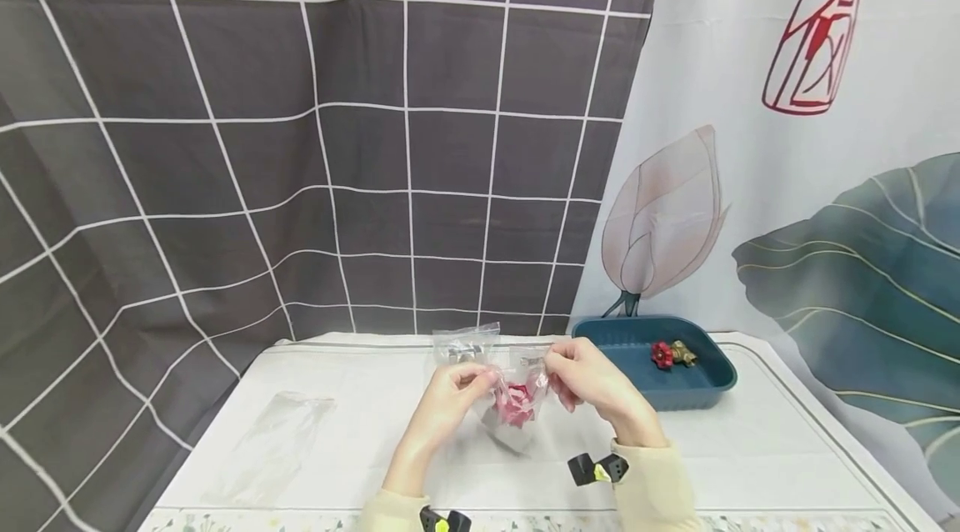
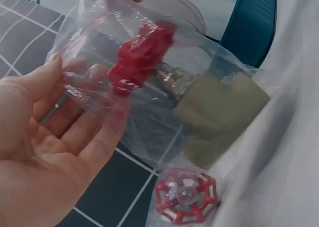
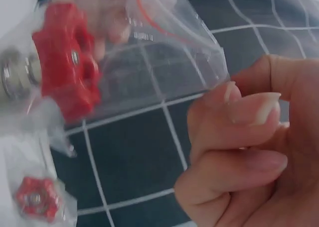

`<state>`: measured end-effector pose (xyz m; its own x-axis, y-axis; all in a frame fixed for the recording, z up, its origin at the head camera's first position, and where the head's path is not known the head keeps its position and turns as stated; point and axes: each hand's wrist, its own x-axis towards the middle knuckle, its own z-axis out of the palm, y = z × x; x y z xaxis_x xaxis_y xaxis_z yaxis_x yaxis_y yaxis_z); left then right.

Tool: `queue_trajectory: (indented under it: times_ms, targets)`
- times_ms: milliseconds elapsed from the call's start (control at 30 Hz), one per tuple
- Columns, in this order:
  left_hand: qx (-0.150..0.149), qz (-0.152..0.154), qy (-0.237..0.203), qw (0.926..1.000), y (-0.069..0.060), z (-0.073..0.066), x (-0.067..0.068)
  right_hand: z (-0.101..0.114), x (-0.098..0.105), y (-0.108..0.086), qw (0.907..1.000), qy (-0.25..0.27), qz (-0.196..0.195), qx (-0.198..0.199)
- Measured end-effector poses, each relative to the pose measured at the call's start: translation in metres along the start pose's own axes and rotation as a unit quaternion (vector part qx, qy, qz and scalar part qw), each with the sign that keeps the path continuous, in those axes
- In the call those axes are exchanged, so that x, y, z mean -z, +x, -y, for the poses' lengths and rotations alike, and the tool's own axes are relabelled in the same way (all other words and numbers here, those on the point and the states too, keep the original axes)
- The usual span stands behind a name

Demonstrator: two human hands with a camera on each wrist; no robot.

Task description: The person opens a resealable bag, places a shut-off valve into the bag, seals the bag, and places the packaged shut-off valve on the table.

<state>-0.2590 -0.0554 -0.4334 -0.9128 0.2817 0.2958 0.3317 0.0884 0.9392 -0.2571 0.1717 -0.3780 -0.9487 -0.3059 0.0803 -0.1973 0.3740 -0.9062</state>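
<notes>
A clear zip bag [image 2: 94, 33] hangs between both hands above the table, holding a brass-coloured valve [image 2: 219, 112] with a red handwheel [image 2: 142, 55]. My left hand [image 1: 450, 399] pinches one side of the bag, thumb in front and fingers behind the film. On the opposite side, my right hand [image 1: 592, 382] pinches the bag's upper corner between thumb and index finger; its other fingers are curled. A red seal line [image 3: 152, 19] runs near the bag's mouth in the right wrist view. Whether the mouth is parted cannot be told.
Another bagged valve with a red handwheel [image 2: 187, 194] lies on the table behind. At the back right stands a blue tray [image 1: 637, 390] containing a red-wheeled brass valve [image 1: 675, 354]. A flat clear bag [image 1: 273, 440] lies on the white tabletop [image 1: 780, 449] at left. Curtains hang behind.
</notes>
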Motion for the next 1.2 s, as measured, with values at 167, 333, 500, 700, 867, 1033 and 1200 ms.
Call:
queue_trajectory:
  times_ms: [167,333,500,700,867,1033,1200]
  targets:
    - [0.002,0.037,0.005,0.9993,-0.001,0.005,0.007,-0.007,-0.005,0.005,0.9982,-0.059,0.014,-0.005]
    - [0.007,0.037,0.006,0.9993,-0.002,0.009,0.014,-0.002,-0.005,0.003,0.9877,-0.139,-0.005,0.073]
    - [0.022,0.041,-0.005,0.9989,-0.003,0.009,0.021,0.005,-0.007,0.001,0.9596,-0.215,0.059,0.172]
    - [0.025,0.048,0.020,0.9984,-0.004,0.009,0.025,0.009,-0.014,-0.001,0.9294,-0.316,0.079,0.174]
    - [0.010,0.063,0.041,0.9971,-0.005,0.010,0.029,0.011,-0.010,-0.006,0.9248,-0.324,0.067,0.187]
    - [0.005,0.071,0.053,0.9961,-0.007,0.010,0.034,0.007,-0.001,-0.007,0.9351,-0.289,0.057,0.198]
    - [0.004,0.052,0.077,0.9956,-0.010,0.005,0.037,0.004,0.008,-0.007,0.9551,-0.229,0.062,0.178]
